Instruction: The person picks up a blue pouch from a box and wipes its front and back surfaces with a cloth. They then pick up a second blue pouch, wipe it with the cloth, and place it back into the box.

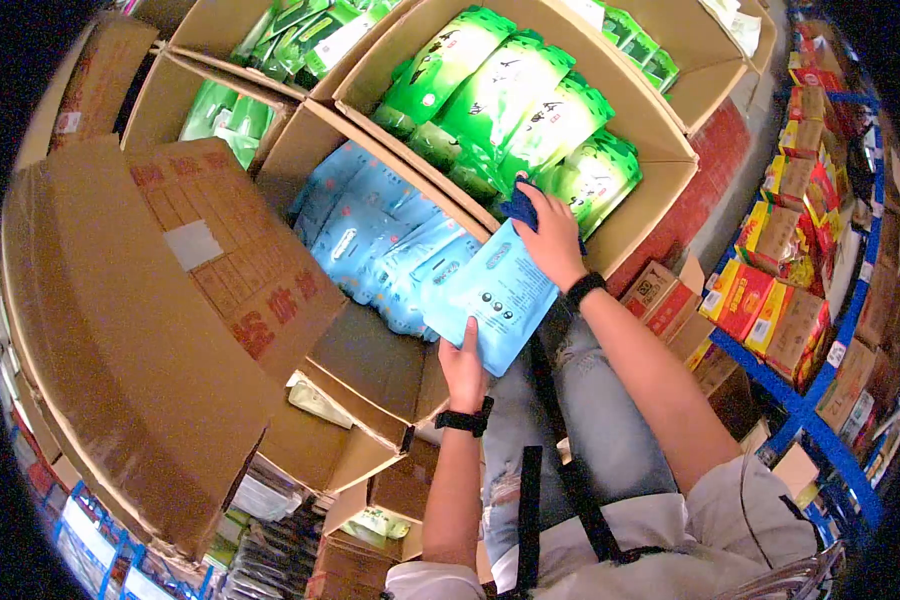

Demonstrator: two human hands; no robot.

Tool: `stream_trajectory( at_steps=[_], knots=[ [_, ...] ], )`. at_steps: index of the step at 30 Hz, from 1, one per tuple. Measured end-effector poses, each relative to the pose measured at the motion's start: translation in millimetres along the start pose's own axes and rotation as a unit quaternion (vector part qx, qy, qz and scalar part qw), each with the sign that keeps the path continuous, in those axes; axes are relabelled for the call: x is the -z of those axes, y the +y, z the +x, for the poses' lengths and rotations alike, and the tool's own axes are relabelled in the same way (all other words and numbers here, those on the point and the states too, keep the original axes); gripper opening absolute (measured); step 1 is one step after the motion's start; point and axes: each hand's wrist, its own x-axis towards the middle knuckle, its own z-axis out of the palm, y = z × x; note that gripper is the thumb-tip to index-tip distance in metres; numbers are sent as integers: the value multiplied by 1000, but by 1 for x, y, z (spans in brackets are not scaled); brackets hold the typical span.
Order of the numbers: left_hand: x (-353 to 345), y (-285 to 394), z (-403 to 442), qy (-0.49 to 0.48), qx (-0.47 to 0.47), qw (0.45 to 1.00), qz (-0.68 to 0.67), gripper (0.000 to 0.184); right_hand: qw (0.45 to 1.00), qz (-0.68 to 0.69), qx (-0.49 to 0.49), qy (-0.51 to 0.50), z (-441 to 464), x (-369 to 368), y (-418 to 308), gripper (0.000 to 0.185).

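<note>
Now: left hand (463, 371) pinching one blue pouch (507, 290), right hand (552, 238) clutching one dark-blue cloth (520, 206); two black wristbands (464, 417).

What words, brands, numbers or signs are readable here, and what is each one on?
"12", it seems: on the cardboard box at far right.
Blue packet being held: printing too small to read.
Green packets: dark characters, too blurred to quote.
Cardboard flap at left: large red characters, tilted and too unclear to quote.
Red-and-yellow boxes at right: print too blurred.
I can make out no brand name.
</note>
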Motion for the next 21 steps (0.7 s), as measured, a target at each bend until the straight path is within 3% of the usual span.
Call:
stream_trajectory(
  at_steps=[2,5,8,10,11,12,13,15,16,18,19,21],
  knots=[
    [-4,11,0,14,-3,990,141,34,997,24,51,60,-12,5,10,50],
    [-2,16,12,-12,-2,983,182,30,998,15,2,55,-25,7,25,50],
    [-5,29,22,-58,-30,954,293,30,998,50,4,34,-29,15,29,51],
    [-9,30,24,-33,-63,939,337,32,998,-23,47,26,-34,18,20,51],
    [-21,36,17,23,-210,869,447,35,999,-34,34,3,-36,16,20,54],
    [-31,42,10,78,-350,764,537,39,999,-35,33,3,-39,13,19,54],
    [-41,50,-2,77,-350,764,536,39,998,-62,25,18,-40,10,16,55],
    [-58,69,-35,-12,-357,799,484,44,995,-93,5,21,-41,6,17,55],
    [-62,76,-51,-76,-324,829,450,34,996,-91,6,21,-39,6,17,55],
    [-62,95,-77,-334,-183,874,303,16,996,-90,3,2,-35,5,19,52],
    [-56,106,-91,-493,-71,843,204,14,996,-89,4,3,-34,5,20,52],
    [-70,133,-113,-703,9,711,2,21,997,-75,4,-15,-34,6,23,51]
  ],
)
